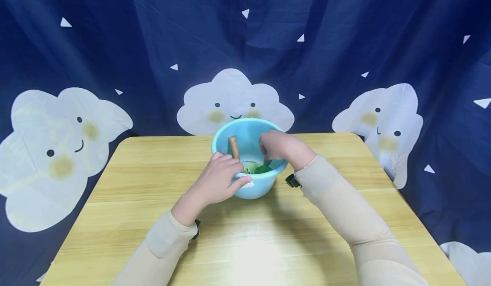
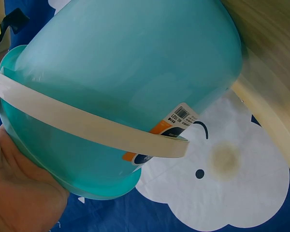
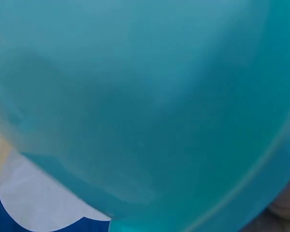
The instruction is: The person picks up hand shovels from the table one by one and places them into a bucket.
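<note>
A light-blue bucket (image 1: 261, 185) stands near the middle of the table, its mouth facing me. My left hand (image 1: 216, 179) grips the near-left rim, thumb outside and fingers over the edge. In the left wrist view, a white carrying handle (image 2: 87, 118) crosses the bucket's side above a barcode label (image 2: 181, 115). Inside the bucket, a wooden stick-like handle (image 1: 234, 146) leans on the left. Green things (image 1: 262, 169) lie low in the bucket. My right hand (image 1: 278, 144) reaches over the right rim with bent fingers; its fingertips are hidden near the green things.
The bucket stands on a light wooden table (image 1: 153, 162). Behind it hangs a dark blue curtain (image 1: 215, 30) with white smiling clouds and small triangles. Dark straps (image 1: 293, 180) show at my wrists. The bucket wall fills most of the right wrist view.
</note>
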A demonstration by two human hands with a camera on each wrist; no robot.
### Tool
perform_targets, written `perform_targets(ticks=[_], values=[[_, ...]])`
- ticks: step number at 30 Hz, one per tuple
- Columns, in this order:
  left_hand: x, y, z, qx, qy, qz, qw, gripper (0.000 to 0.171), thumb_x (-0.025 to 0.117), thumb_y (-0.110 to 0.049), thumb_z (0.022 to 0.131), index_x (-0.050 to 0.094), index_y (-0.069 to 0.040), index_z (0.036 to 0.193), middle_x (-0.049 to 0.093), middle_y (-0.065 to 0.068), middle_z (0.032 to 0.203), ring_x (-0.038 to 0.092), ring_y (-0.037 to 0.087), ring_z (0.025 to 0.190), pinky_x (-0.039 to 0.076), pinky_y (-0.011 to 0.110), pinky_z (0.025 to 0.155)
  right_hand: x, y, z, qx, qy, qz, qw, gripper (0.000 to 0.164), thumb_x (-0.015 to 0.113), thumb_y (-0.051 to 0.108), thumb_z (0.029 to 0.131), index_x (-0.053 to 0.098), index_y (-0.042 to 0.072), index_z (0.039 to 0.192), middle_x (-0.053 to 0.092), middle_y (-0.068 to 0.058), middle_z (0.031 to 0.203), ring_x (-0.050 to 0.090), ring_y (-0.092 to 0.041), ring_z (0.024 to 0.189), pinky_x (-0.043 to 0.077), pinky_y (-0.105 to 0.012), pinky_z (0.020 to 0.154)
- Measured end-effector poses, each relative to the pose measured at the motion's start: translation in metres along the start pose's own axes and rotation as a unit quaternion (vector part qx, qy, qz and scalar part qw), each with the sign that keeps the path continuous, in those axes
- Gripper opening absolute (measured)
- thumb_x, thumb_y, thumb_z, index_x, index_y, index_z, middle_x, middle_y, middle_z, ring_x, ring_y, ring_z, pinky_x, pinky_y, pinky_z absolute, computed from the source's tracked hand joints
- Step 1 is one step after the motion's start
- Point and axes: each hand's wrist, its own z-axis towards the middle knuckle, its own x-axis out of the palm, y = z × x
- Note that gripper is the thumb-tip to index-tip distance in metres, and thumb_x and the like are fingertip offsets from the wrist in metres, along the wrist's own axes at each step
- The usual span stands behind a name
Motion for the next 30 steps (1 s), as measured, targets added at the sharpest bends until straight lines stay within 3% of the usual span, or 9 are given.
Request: perform_targets(ticks=[30], values=[[0.003, 0.001, 0.0, 0.001, -0.001, 0.001, 1.0, 0.041, 0.047, -0.053, 0.102, 0.055, -0.02, 0.079, 0.051, -0.01, 0.076, 0.052, 0.012, 0.081, 0.034, 0.037, 0.086, 0.016, -0.009, 0.011, 0.006, -0.017, -0.11, 0.994, 0.038, 0.085, 0.016, 0.081, 0.05, 0.014, 0.064, 0.046, 0.0, 0.061, 0.042, -0.017, 0.063, 0.041, -0.031, 0.066]])
